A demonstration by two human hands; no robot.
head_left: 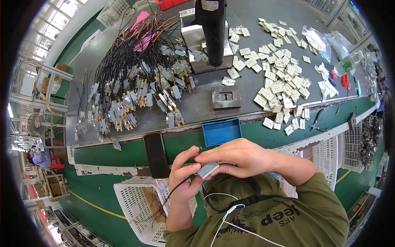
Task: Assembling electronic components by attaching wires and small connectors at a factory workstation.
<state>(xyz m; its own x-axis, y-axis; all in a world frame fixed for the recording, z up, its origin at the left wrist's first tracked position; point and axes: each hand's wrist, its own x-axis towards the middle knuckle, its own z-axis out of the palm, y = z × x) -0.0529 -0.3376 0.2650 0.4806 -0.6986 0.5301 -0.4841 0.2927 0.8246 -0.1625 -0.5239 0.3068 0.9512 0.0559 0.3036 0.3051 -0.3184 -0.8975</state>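
Note:
Close to my body, both hands meet around a small grey rectangular block (208,169) with a black cable (177,187) trailing from it to the lower left. My left hand (183,173) is closed, pinching the block at its cable end. From the other side, my right hand (242,158) curls over with its thumb along the block and fingertips near the left ones. Whether anything else small sits between the fingertips is hidden. Just beyond the hands lies a shallow blue tray (222,132), and a black phone (156,155) is left of them.
A heap of cabled grey-ended parts (135,88) covers the bench's left. A black-columned press (212,33) stands mid-bench behind a metal fixture (226,97). Cream slotted plates (284,74) spread rightward, with pliers (317,123) near the edge. A white basket (127,201) sits below.

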